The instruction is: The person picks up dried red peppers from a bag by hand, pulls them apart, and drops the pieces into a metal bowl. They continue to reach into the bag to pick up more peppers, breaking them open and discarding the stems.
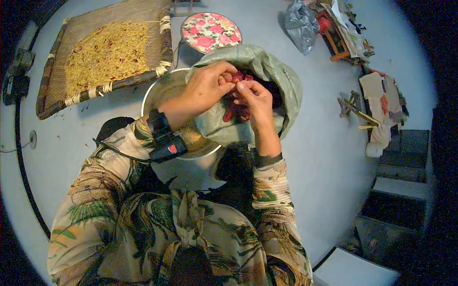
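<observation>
My left hand (208, 87) and my right hand (255, 97) meet over the mouth of a pale green woven sack (285, 76). Fingers of both hands pinch a small dried red pepper (237, 79) between them. More dark red peppers (230, 113) lie inside the sack, below my hands. Left of the sack, and partly under it, is a wide round basin (157, 90) with a light rim; some yellowish bits show in its bottom.
A wood-framed mesh tray (102, 88) of yellow seeds stands at the upper left. Behind the sack is a round flowered stool (211, 32). A grey plastic bag (300, 26), wooden items and cardboard (374, 88) lie to the right, with steps (396, 190) at the lower right.
</observation>
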Available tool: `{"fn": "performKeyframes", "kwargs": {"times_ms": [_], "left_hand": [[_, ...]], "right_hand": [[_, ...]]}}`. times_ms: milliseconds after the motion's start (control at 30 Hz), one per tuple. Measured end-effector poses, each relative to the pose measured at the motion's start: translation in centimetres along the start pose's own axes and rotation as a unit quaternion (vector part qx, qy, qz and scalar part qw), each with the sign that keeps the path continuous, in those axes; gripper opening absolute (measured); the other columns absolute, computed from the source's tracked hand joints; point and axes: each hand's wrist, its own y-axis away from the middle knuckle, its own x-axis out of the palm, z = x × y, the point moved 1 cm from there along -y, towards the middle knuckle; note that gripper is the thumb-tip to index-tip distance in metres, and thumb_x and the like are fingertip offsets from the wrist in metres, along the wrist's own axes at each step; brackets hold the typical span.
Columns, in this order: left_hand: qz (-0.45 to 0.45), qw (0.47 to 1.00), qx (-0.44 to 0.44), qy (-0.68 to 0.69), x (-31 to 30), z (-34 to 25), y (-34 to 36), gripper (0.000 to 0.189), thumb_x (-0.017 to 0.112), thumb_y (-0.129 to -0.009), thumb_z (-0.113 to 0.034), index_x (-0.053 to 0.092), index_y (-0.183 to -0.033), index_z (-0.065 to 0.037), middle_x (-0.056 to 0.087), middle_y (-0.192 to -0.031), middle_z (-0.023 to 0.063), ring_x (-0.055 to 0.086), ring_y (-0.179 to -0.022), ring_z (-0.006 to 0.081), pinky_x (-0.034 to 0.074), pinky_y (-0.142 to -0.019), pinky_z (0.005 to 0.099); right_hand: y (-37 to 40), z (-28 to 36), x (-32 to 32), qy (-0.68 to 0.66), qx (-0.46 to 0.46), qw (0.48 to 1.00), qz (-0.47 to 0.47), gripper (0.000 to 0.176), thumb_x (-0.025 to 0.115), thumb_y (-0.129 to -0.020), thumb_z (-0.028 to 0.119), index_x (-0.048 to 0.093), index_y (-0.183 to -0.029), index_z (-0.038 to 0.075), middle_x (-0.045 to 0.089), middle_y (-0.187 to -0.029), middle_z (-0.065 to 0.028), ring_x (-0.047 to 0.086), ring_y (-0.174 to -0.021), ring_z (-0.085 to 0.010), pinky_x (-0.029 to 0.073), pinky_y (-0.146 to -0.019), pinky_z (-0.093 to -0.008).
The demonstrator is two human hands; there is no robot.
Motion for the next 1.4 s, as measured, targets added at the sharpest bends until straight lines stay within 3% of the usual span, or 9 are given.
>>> {"fn": "performKeyframes", "kwargs": {"times_ms": [200, 400, 600, 800, 1233, 1400], "left_hand": [[0.034, 0.999, -0.001, 0.009, 0.1, -0.6, 0.3, 0.027, 0.068, -0.077, -0.004, 0.061, -0.103, -0.001, 0.063, -0.078, 0.0058, 0.059, -0.066, 0.0121, 0.049, -0.061, 0.0277], [0.038, 0.990, -0.064, 0.117, 0.7, 0.6, 0.3, 0.028, 0.068, -0.077, -0.002, 0.059, -0.104, 0.002, 0.061, -0.078, 0.0029, 0.057, -0.070, 0.0084, 0.049, -0.063, 0.0244], [0.059, 0.982, -0.090, 0.155, 0.6, 1.1, 0.0, 0.027, 0.068, -0.080, -0.007, 0.059, -0.103, 0.003, 0.061, -0.078, 0.0022, 0.057, -0.071, 0.0075, 0.048, -0.063, 0.0238], [0.084, 0.978, -0.111, 0.153, 0.4, 2.0, -0.2, 0.032, 0.068, -0.083, -0.010, 0.057, -0.111, -0.001, 0.063, -0.087, 0.0035, 0.059, -0.081, 0.0102, 0.048, -0.075, 0.0248], [0.082, 0.975, -0.088, 0.187, 0.3, 2.3, -0.2, 0.031, 0.063, -0.085, -0.007, 0.054, -0.114, 0.001, 0.064, -0.090, 0.0064, 0.061, -0.082, 0.0132, 0.049, -0.075, 0.0264], [0.071, 0.974, -0.094, 0.194, 0.4, 2.2, -0.2, 0.026, 0.060, -0.089, -0.010, 0.055, -0.112, 0.000, 0.065, -0.091, 0.0079, 0.062, -0.082, 0.0143, 0.050, -0.076, 0.0275]], "right_hand": [[0.3, 0.1, 0.0, -0.047, 0.016, 0.999, 0.006, 0.018, 0.065, -0.088, 0.017, 0.065, -0.095, 0.001, 0.066, -0.085, -0.0059, 0.063, -0.072, -0.0127, 0.053, -0.061, -0.0240], [0.3, 0.2, 0.1, -0.035, 0.006, 0.999, -0.002, 0.015, 0.063, -0.088, 0.015, 0.065, -0.092, 0.001, 0.066, -0.084, -0.0060, 0.063, -0.070, -0.0131, 0.053, -0.061, -0.0244], [0.2, 0.0, 0.1, 0.003, -0.014, 1.000, -0.016, 0.015, 0.064, -0.087, 0.016, 0.065, -0.089, 0.001, 0.066, -0.081, -0.0053, 0.061, -0.068, -0.0111, 0.051, -0.060, -0.0239], [0.3, 0.0, 0.3, 0.035, -0.018, 0.999, -0.026, 0.014, 0.065, -0.087, 0.016, 0.064, -0.088, 0.001, 0.065, -0.077, -0.0046, 0.060, -0.066, -0.0104, 0.049, -0.059, -0.0227], [0.2, -0.1, -0.1, 0.006, 0.002, 1.000, 0.002, 0.012, 0.064, -0.086, 0.012, 0.064, -0.088, 0.000, 0.065, -0.078, -0.0058, 0.061, -0.064, -0.0120, 0.051, -0.059, -0.0244], [-0.1, 1.2, -2.0, 0.016, -0.018, 0.998, -0.051, 0.012, 0.064, -0.086, 0.013, 0.066, -0.088, 0.001, 0.067, -0.078, -0.0066, 0.061, -0.064, -0.0119, 0.051, -0.057, -0.0250]]}}
